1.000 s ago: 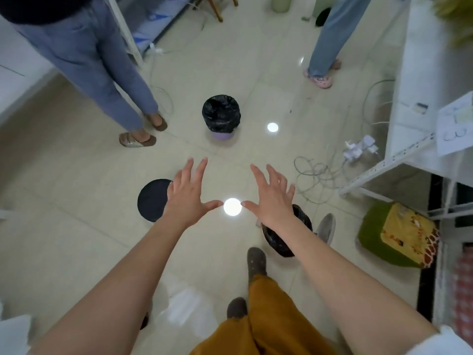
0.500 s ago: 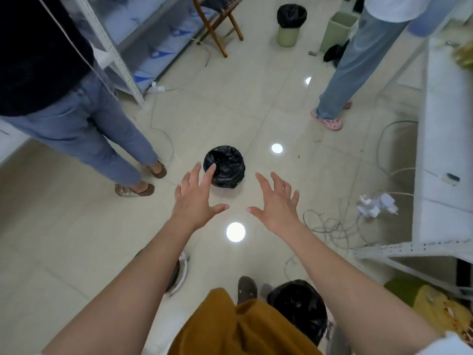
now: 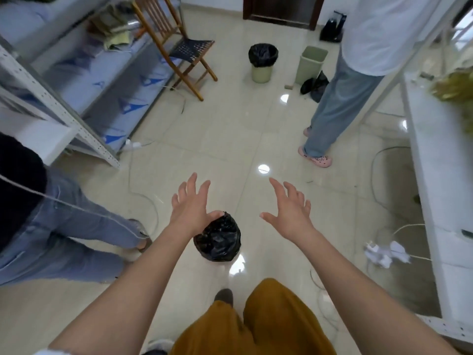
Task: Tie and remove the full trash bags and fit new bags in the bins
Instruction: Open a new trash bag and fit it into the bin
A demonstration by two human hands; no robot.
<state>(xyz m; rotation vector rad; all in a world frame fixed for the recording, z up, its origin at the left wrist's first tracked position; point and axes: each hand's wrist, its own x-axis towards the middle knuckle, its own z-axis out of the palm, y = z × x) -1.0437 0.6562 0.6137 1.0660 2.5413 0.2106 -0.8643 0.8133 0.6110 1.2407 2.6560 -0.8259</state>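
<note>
A: What is held? Nothing. The left hand (image 3: 190,208) and the right hand (image 3: 289,211) are seen spread, fingers straight, raised above the tiled floor (image 3: 230,139).

B: And the bag? A bin lined with a black trash bag (image 3: 218,239) is seen on the floor just below the left hand, partly hidden by its thumb; contact cannot be told.

A: The step in hand? An approach to a bin is judged; nothing is tied yet.

B: What is called for next? The bag's rim would have to be gathered by both hands. A second lined bin (image 3: 262,61) and an unlined green bin (image 3: 311,64) are seen further off, beside a bystander's legs (image 3: 332,111).
</note>
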